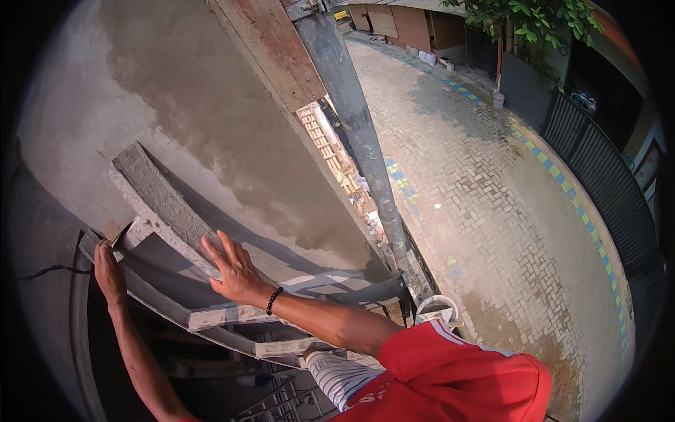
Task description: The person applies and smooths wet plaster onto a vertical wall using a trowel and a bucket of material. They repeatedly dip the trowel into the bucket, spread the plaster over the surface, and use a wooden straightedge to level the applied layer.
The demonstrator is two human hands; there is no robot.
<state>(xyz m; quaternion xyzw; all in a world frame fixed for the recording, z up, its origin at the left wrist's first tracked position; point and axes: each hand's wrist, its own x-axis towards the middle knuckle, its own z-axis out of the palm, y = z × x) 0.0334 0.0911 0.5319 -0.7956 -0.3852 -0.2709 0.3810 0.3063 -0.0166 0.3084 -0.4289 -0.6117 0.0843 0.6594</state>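
Note:
A long, grey, mortar-crusted board (165,200) slants against the plastered wall at the left, with a short piece jutting from its near edge. My right hand (239,273), a dark beaded bracelet at its wrist, lies with fingers spread on the lower end of this board. Farther left, my left hand (109,273) is raised with its fingers bent closed beside the jutting piece. A small brownish flat piece (112,229) shows just above those fingertips. What the left fingers grip, if anything, cannot be made out.
Wet, darker plaster (211,119) covers part of the wall. Wooden framing (225,315) crosses below my arms, above a dark gap with a ladder (278,401). A metal pole (355,133) rises at centre. Beside it sits a white bucket (437,309); a paved street (485,204) lies far below.

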